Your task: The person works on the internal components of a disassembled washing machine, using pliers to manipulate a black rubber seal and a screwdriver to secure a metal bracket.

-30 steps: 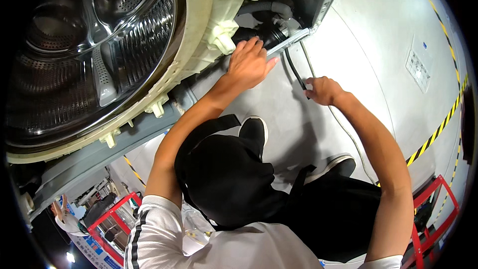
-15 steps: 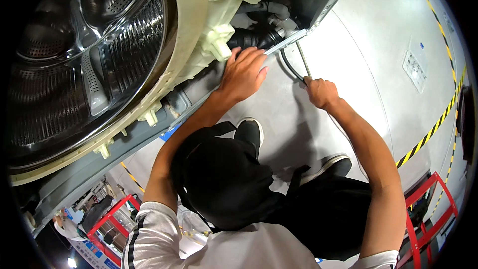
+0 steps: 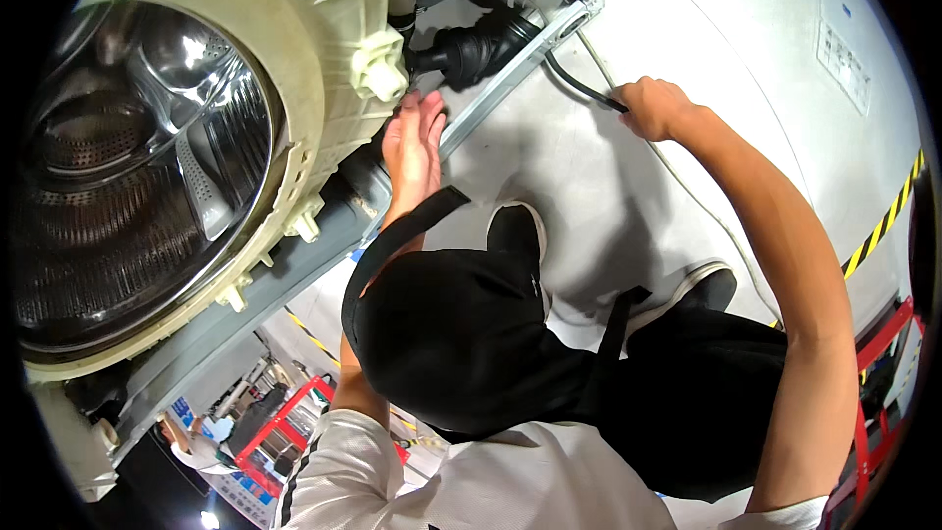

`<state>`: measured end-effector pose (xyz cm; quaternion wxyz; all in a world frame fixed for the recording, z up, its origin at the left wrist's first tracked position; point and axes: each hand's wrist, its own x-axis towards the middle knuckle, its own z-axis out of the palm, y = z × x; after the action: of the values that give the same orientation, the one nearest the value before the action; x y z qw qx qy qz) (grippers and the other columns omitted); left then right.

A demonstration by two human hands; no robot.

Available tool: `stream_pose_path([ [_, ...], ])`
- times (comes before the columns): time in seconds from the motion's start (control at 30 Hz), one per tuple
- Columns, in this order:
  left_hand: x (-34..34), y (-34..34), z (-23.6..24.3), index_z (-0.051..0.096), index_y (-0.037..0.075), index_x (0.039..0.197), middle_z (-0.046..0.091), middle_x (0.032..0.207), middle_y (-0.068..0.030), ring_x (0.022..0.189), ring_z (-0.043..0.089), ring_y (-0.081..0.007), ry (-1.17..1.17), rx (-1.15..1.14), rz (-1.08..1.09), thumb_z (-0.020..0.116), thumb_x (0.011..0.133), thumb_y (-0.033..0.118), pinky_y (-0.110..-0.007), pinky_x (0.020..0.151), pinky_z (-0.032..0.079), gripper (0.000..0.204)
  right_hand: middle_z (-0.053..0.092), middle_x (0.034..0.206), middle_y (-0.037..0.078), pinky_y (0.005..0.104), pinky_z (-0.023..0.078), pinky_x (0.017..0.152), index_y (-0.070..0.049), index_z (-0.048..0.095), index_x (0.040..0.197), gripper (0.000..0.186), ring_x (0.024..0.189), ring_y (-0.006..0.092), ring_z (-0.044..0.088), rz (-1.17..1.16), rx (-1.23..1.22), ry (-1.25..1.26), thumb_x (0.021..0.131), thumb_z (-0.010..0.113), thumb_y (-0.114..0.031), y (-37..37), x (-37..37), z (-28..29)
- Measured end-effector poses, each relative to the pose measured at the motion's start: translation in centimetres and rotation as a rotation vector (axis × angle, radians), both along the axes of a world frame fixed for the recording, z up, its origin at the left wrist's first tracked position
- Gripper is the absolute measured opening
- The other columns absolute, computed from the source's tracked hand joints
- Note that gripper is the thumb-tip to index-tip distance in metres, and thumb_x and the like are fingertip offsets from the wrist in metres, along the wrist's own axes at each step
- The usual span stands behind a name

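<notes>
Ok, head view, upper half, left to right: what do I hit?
Drum → left hand → black cable → right hand → floor label.

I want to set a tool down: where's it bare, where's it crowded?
Bare floor lies between the right forearm and the striped tape, with a smaller patch between grey rail and shoes. It's crowded between the cream tub and rail, by the left hand and black hose, and where the right hand grips the black cable.
</notes>
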<state>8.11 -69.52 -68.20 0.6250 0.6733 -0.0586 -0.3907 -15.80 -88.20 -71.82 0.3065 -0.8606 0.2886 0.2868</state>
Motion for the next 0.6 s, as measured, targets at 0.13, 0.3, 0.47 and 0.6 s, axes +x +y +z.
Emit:
stream_pose_path([
  [0.13, 1.2, 0.4, -0.4, 0.053, 0.002, 0.103, 0.061, 0.101, -0.0116, 0.098, 0.058, -0.0241, 0.122, -0.177, 0.052, 0.052, 0.093, 0.024, -0.04, 0.093, 0.045, 0.025, 0.064, 0.095, 0.015, 0.0381, 0.051, 0.075, -0.006, 0.064, 0.098, 0.021, 0.091, 0.0297, 0.063, -0.002, 0.019, 0.057, 0.08, 0.053, -0.009, 0.8, 0.6, 0.5],
  [0.3, 1.6, 0.4, -0.7, 0.056, 0.005, 0.1, 0.061, 0.099, -0.008, 0.092, 0.058, -0.0203, 0.288, -0.24, 0.116, 0.051, 0.093, 0.019, -0.039, 0.09, 0.046, 0.016, 0.064, 0.099, 0.017, 0.0374, 0.051, 0.076, -0.002, 0.064, 0.098, 0.023, 0.093, 0.0297, 0.063, 0.015, 0.03, 0.076, 0.08, 0.05, -0.005, 0.5, 0.5, 0.6],
  [0.47, 1.4, 1.2, -0.1, 0.057, 0.006, 0.102, 0.061, 0.1, -0.0054, 0.092, 0.057, -0.0193, 0.412, -0.306, 0.133, 0.05, 0.092, 0.021, -0.038, 0.089, 0.045, 0.019, 0.064, 0.099, 0.016, 0.0374, 0.051, 0.076, -0.003, 0.064, 0.099, 0.024, 0.093, 0.03, 0.063, -0.005, 0.034, 0.071, 0.08, 0.049, -0.005, 0.4, 0.2, -0.4],
  [0.6, 2.2, 2.7, -0.6, 0.057, 0.006, 0.102, 0.061, 0.099, -0.0051, 0.09, 0.056, -0.0187, 0.397, -0.34, 0.184, 0.047, 0.093, 0.02, -0.037, 0.089, 0.045, 0.02, 0.064, 0.099, 0.016, 0.0376, 0.05, 0.076, -0.003, 0.064, 0.099, 0.024, 0.093, 0.03, 0.063, -0.003, 0.047, 0.072, 0.081, 0.049, -0.006, 0.3, 0.3, -0.3],
])
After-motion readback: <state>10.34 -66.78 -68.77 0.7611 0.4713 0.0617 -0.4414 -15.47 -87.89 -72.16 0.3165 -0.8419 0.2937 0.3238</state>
